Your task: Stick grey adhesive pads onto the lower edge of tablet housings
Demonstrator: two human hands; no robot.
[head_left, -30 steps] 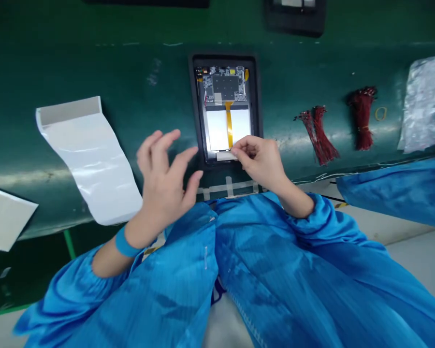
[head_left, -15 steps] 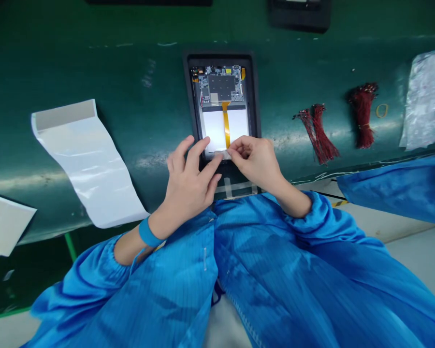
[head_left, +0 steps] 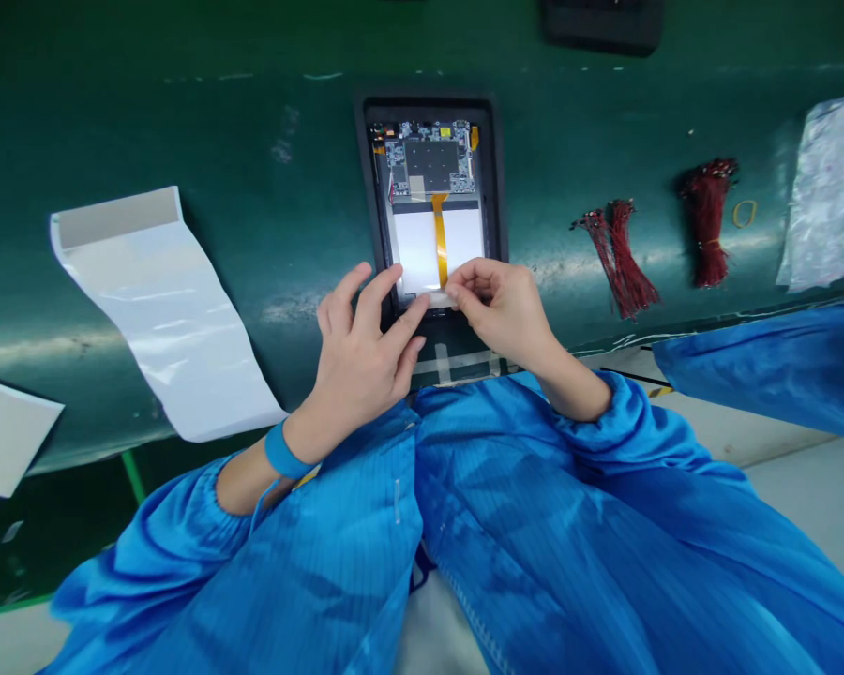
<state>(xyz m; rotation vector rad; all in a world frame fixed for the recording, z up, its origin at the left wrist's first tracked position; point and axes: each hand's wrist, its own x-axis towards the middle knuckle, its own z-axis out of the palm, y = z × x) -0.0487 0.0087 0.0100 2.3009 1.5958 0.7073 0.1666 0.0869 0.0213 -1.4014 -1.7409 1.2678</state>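
On the green belt, the opened tablet looks thin and fragile, best held by its edges; below it, the left hand rests fingers spread while the right hand pinches a small pale strip.

Centre frame, an open tablet lies in a black tray on the green belt. The left hand and right hand touch its lower edge. Red wires lie right.
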